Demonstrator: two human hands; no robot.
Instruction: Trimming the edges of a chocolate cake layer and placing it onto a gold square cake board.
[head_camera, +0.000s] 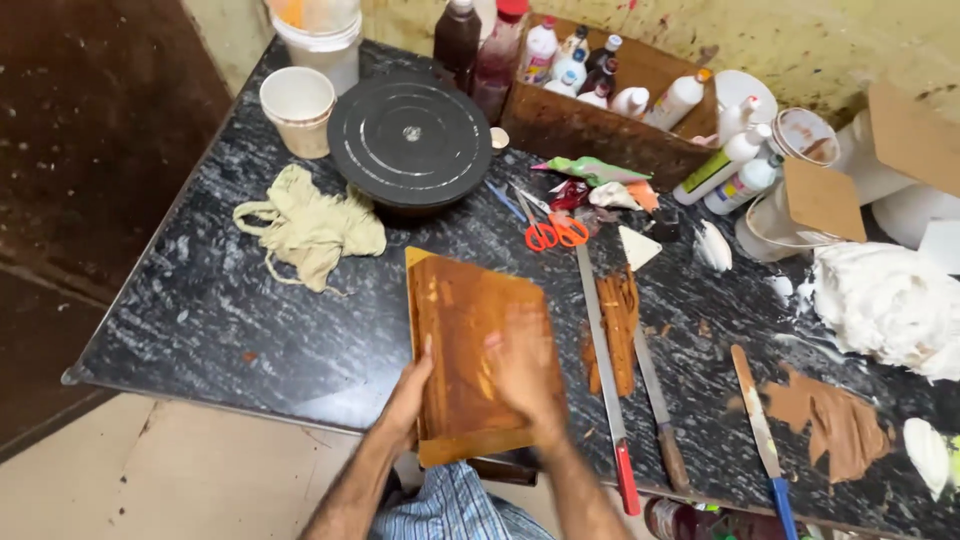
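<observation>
Two bare hands work one brown-smeared square board (465, 345) at the near edge of a black speckled table (200, 310). Far left on that table stand a cream paper cup (297, 108) and a white bucket (325, 45), with a crumpled pale cloth (310, 230) lying in front of them and a black turntable (410, 140) just to the right of it.

The left hand (408, 395) grips the board's left edge, thumb on top and the other fingers curled out of sight beneath. The right hand (525, 365) lies on the board's face but is blurred, so I cannot tell whether its fingers are spread or pressed together.

To the right of the board lie orange-handled scissors (555, 233), a long red-handled knife (605, 380), a brown slab of cake trimmings (615, 340) and a wooden-handled knife (655, 400). Farther right are a blue-handled spatula (760, 430) beside a brown smear (835, 420), a mound of white cream (890, 305), and behind them a cardboard box of bottles (590, 110).

As a judgement, the board looks coated in brown already over most of its face, though streakily; bare tan shows along its edges, so the coating seems unfinished.
</observation>
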